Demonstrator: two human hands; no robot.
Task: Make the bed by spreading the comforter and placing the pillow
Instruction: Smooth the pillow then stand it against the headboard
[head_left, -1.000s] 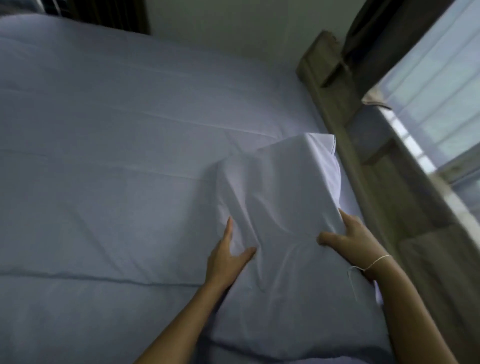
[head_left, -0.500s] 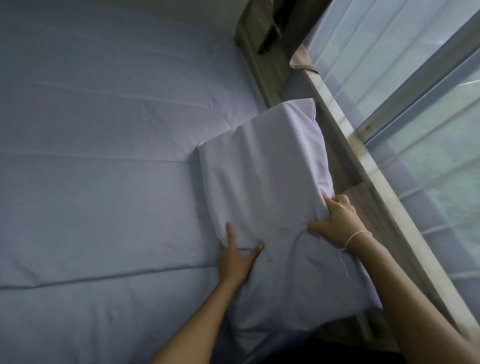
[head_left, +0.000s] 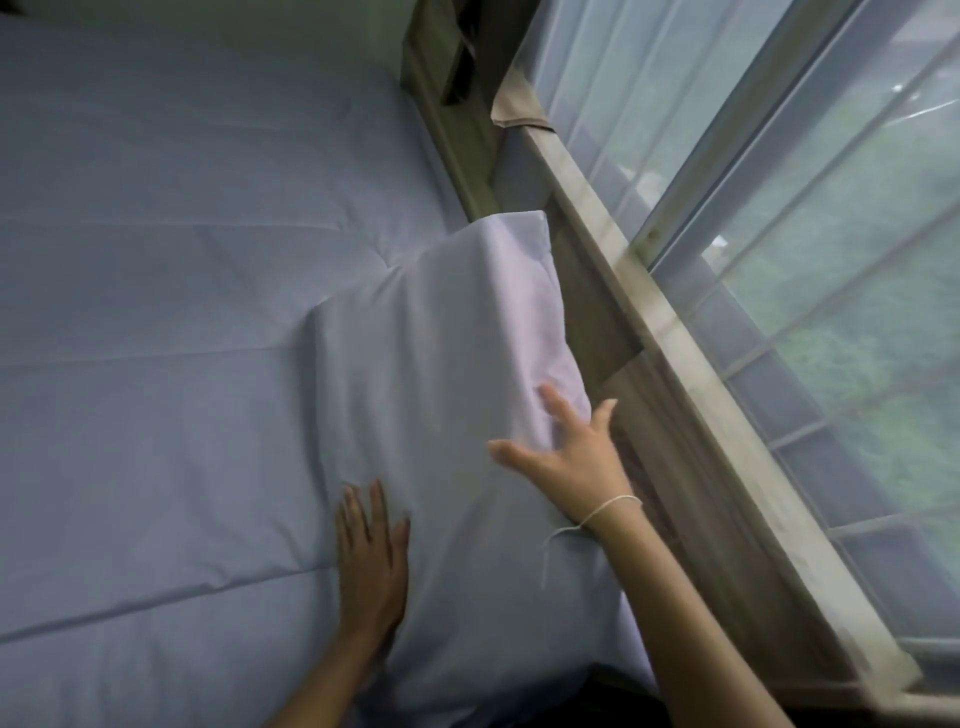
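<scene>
The pillow (head_left: 457, 415) is lying on the comforter (head_left: 182, 312), against the wooden bed frame (head_left: 587, 301). The left hand (head_left: 371, 558) is pressing flat, fingers together; the right hand (head_left: 571, 452) is touching it with fingers spread. Soft, light and compressible, it is probably best gripped at 2 opposite edges.

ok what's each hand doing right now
left hand: open, flat on the pillow
right hand: open, fingers spread on the pillow, gripping nothing

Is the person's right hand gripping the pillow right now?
No, the right hand has its fingers spread open over the pillow, curled round nothing.
</scene>
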